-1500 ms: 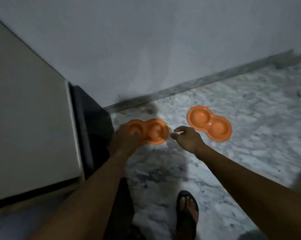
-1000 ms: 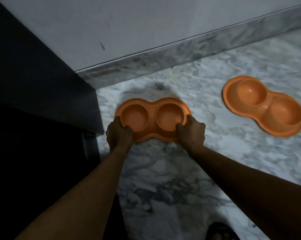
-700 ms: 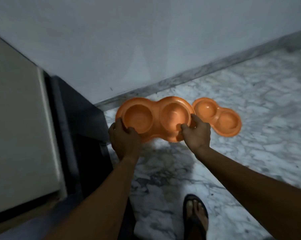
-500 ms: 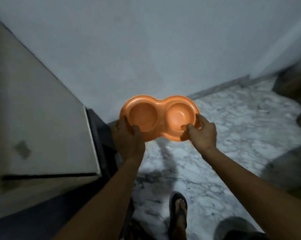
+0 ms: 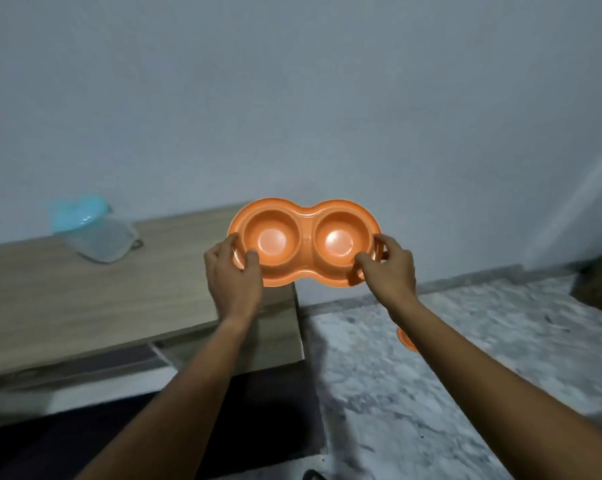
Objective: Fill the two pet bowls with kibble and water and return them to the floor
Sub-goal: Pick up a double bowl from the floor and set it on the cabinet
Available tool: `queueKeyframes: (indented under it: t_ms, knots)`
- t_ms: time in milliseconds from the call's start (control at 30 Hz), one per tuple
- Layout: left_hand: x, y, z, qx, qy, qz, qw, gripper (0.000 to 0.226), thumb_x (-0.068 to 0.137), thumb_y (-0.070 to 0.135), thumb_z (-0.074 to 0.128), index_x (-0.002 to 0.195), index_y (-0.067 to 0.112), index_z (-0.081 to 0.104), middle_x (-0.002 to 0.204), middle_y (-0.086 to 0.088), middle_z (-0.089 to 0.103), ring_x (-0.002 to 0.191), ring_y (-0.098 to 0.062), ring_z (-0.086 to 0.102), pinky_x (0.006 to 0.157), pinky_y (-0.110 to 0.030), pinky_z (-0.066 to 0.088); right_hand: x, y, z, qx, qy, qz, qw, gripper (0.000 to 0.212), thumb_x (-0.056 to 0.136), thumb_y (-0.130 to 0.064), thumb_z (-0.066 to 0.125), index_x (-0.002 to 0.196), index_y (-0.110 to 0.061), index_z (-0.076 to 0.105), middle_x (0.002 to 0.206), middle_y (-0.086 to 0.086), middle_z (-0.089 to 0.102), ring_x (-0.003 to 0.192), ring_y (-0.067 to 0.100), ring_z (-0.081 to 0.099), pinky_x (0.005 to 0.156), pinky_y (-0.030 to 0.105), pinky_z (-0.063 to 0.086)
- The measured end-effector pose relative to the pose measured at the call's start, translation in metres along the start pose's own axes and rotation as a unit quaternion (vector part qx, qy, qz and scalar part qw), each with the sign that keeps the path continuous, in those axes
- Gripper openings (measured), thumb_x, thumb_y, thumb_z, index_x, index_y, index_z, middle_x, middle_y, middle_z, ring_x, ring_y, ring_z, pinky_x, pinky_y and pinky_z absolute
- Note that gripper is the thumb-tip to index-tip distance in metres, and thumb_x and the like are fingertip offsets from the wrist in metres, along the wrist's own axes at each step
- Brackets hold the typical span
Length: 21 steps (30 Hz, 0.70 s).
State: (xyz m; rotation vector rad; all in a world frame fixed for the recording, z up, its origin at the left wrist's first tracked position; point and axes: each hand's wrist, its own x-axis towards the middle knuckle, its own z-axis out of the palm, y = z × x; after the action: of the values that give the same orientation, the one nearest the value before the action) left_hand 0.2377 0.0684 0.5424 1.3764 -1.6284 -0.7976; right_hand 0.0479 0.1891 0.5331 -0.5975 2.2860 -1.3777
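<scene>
Gripping the orange double bowl [image 5: 304, 251] are left hand [image 5: 235, 282] and right hand [image 5: 391, 271].

The second orange bowl [image 5: 405, 341] on the floor [image 5: 517, 341] is hidden behind the right forearm [image 5: 465, 362]; only a sliver of rim shows. The teal-lidded container [image 5: 98, 237] on the wooden counter [image 5: 84, 296] is blurred; contents cannot be told. The left edge cuts off the counter. The bottom edge cuts off a sandal [image 5: 312, 475]. The held orange bowl [image 5: 306, 247] hides its own underside and the fingers of the left hand [image 5: 232, 275] and right hand [image 5: 389, 268] beneath it.
</scene>
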Motion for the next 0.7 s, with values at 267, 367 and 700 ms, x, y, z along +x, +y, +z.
queueKeyframes:
  t_ms: [267, 367, 700]
  knots:
    - [0.035, -0.057, -0.196, 0.044, 0.087, -0.052, 0.994, 0.037, 0.090, 0.027, 0.060, 0.126, 0.021, 0.063, 0.126, -0.008, 0.055, 0.114, -0.025, 0.055, 0.098, -0.031, 0.040, -0.098, -0.074, 0.137, 0.004, -0.112, -0.065, 0.992, 0.061, 0.086, -0.044, 0.072, 0.142, -0.031, 0.050, 0.140, 0.006, 0.054, 0.097, 0.018, 0.054, 0.093, 0.042, 0.052]
    - [0.066, -0.102, -0.247, 0.050, 0.095, -0.081, 0.991, 0.038, 0.089, 0.028, 0.060, 0.126, 0.021, 0.062, 0.128, -0.008, 0.055, 0.114, -0.026, 0.056, 0.097, -0.035, 0.042, -0.123, -0.096, 0.200, -0.009, -0.145, -0.072, 0.987, 0.062, 0.086, -0.045, 0.071, 0.142, -0.030, 0.051, 0.139, 0.006, 0.053, 0.097, 0.019, 0.055, 0.098, 0.044, 0.053]
    - [0.192, -0.259, -0.336, 0.080, -0.006, -0.146, 0.986, 0.042, 0.087, 0.027, 0.067, 0.127, 0.014, 0.064, 0.124, -0.010, 0.065, 0.112, -0.029, 0.060, 0.085, -0.030, 0.041, -0.141, -0.122, 0.402, -0.074, -0.177, 0.006, 0.981, 0.065, 0.082, -0.041, 0.073, 0.142, -0.027, 0.054, 0.135, 0.012, 0.056, 0.109, 0.031, 0.063, 0.099, 0.047, 0.053]
